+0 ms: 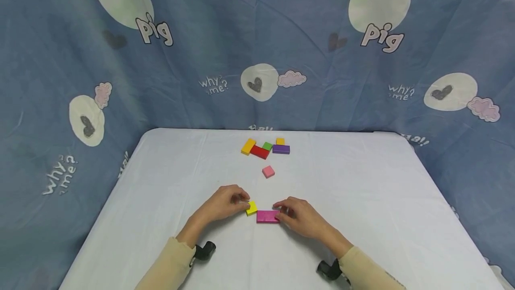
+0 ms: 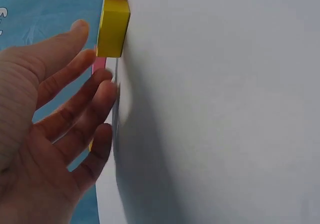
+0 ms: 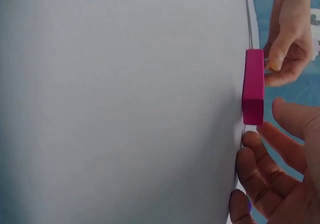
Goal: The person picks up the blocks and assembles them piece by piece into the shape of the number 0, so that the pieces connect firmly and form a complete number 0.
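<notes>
A yellow block (image 1: 251, 208) lies flat on the white table, tilted a little, its corner right against the left end of a long magenta block (image 1: 267, 216). My left hand (image 1: 227, 202) is at the yellow block's left side, thumb and forefinger spread; in the left wrist view the thumb shows a gap to the yellow block (image 2: 113, 27). At the magenta block's right end is my right hand (image 1: 299, 216), its thumb tip overlapping that end in the head view. The right wrist view shows thumb and forefinger parted around the near end of the magenta block (image 3: 253, 86).
Farther back a pink block (image 1: 268, 171) lies alone. Behind it sits a loose group: an orange block (image 1: 248, 146), a red block (image 1: 260, 152), a green block (image 1: 267, 146), a purple block (image 1: 281, 149) and a small orange block (image 1: 280, 141). A patterned blue curtain (image 1: 225, 111) hangs beyond the table.
</notes>
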A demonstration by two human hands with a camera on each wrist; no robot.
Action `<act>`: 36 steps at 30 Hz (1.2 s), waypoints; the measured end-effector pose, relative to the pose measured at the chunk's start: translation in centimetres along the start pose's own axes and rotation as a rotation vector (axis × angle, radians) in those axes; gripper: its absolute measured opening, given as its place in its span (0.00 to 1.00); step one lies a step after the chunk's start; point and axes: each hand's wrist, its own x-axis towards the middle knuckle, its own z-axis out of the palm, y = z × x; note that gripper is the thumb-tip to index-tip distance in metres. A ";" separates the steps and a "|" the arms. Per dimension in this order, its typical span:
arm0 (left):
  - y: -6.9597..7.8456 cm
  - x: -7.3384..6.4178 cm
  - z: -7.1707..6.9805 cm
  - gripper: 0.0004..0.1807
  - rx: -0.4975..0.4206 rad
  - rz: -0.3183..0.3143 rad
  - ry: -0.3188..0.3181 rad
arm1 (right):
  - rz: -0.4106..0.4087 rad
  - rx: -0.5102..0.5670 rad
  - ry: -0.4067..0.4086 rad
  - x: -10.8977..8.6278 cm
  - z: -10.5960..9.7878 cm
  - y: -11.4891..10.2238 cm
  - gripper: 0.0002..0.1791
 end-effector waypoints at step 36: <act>4.1 -3.4 2.3 0.22 0.411 0.261 -0.089 | 0.026 -0.439 -0.004 8.0 -1.0 1.4 0.27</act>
